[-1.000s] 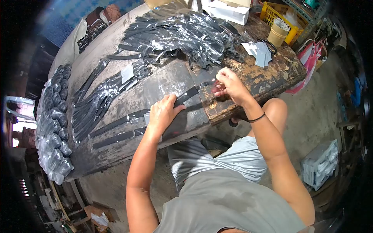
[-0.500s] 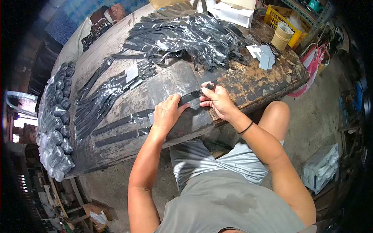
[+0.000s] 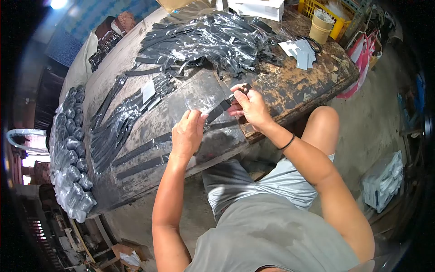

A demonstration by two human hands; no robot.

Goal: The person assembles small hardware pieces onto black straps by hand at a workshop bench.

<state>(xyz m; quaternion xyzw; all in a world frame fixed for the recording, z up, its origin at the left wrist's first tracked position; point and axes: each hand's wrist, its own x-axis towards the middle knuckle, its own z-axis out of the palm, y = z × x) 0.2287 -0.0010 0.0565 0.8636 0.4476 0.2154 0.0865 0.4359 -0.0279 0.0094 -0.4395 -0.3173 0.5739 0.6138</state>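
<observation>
A short black strap (image 3: 219, 110) stretches between my two hands, above the front part of the table. My left hand (image 3: 186, 132) pinches its left end, where something clear and shiny, like plastic film, shows at the fingertips. My right hand (image 3: 254, 109) grips the other end, and a small dark piece sticks up past the thumb. Beside my left wrist, two flat black straps in clear plastic (image 3: 142, 166) lie along the table edge. Further back lies a spread bundle of similar wrapped straps (image 3: 118, 122) with a white card (image 3: 148, 89) on it.
A big heap of plastic-wrapped black straps (image 3: 208, 41) covers the table's back. Grey cards (image 3: 301, 54), a tan cup (image 3: 321, 29) and a yellow crate (image 3: 339, 28) are at the right. Clear bags of rolled dark items (image 3: 70, 154) line the left edge. My knees are beneath the worn table (image 3: 290, 93).
My left hand has slid to the strap's left end, its fingers now bunched in a pinch. My right hand keeps its hold. The camera view has shifted slightly.
</observation>
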